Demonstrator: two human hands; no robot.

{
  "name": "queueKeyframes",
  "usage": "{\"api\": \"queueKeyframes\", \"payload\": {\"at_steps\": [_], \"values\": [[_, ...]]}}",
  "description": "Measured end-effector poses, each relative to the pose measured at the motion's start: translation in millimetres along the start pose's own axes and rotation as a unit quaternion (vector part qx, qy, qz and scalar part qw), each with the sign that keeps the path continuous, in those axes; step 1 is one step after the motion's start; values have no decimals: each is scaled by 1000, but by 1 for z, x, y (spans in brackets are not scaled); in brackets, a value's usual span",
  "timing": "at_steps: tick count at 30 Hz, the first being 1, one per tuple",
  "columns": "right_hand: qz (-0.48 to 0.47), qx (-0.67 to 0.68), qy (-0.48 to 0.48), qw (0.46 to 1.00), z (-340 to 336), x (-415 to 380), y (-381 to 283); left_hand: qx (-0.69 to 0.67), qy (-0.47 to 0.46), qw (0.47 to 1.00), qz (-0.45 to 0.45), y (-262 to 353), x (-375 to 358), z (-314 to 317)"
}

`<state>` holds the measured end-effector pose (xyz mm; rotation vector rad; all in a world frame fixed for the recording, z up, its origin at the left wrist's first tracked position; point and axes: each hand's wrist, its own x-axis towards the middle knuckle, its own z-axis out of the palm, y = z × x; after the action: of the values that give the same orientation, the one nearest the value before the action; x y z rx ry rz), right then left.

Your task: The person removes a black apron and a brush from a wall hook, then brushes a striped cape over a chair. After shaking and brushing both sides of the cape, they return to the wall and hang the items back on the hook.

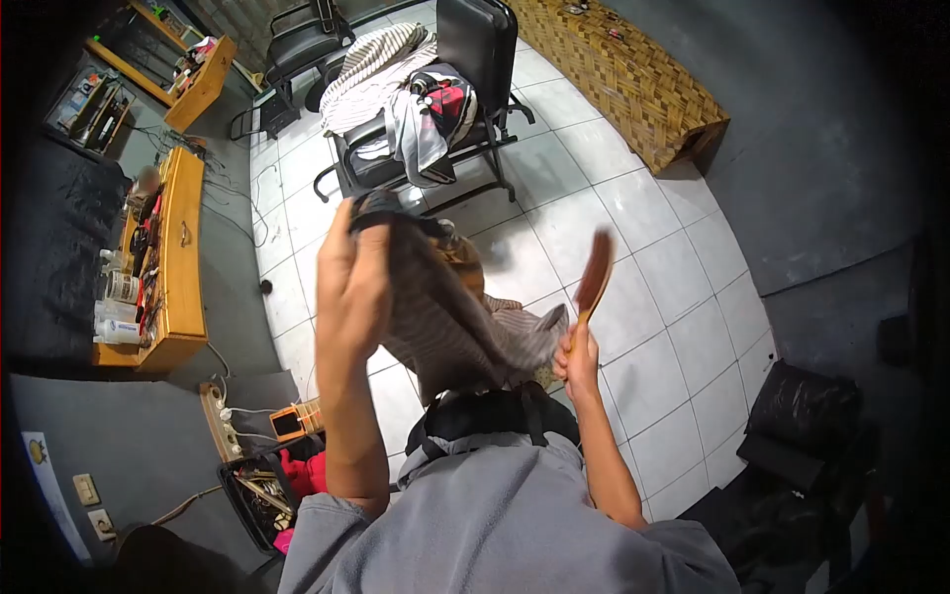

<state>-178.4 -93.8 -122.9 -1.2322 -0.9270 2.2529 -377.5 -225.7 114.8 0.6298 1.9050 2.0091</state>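
Observation:
My left hand (354, 282) is raised and closed on the dark upper edge of a striped barber cape (440, 317). The cape hangs in blurred folds in front of my body and stretches across to the right. In my right hand (578, 361) is a brush (597, 272) with a wooden handle, gripped low, its reddish-brown bristles pointing up and blurred. The cape's right end lies right at the fingers of my right hand.
A black salon chair (475, 49) ahead carries striped and white cloths. Bottles line a wooden shelf (183, 267) on the left. A woven bench (633, 74) stands at the back right, a tool bin (259, 500) at lower left, a black seat (802, 416) at right.

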Motion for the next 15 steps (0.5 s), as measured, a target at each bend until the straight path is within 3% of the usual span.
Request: {"api": "queueKeyframes", "payload": {"at_steps": [3, 4, 5, 6, 8, 9, 10, 11, 12, 13, 15], "values": [[-117, 29, -165, 979, 57, -43, -35, -126, -28, 990, -64, -10, 1, 14], [-286, -158, -175, 929, 60, -37, -22, -144, -35, 987, -58, -11, 2, 20], [-437, -334, -173, 817, 60, -26, -6, -162, -42, 985, -51, -12, 2, 26], [-441, -331, -175, 816, 62, -20, 5, -188, -57, 979, -47, -10, 3, 31], [-362, -429, -207, 801, 64, -11, 32, -195, -27, 980, -38, 6, 0, 31], [-263, -527, -237, 772, 48, 9, 50, -206, 4, 978, -31, 16, -2, 32], [-159, -617, -263, 725, 26, 31, 62, -218, 33, 975, -19, 23, -2, 26], [-73, -723, -224, 649, 8, 38, 67, -255, 18, 967, 4, 25, -1, 14], [-49, -721, -243, 647, -24, 46, 76, -259, 79, 963, 9, 41, -3, 13], [-16, -774, -251, 582, -60, 64, 99, -252, 81, 964, 35, 37, 0, -3], [43, -788, -113, 603, -126, 89, 141, -285, 94, 953, 46, 31, 2, -20]]}}
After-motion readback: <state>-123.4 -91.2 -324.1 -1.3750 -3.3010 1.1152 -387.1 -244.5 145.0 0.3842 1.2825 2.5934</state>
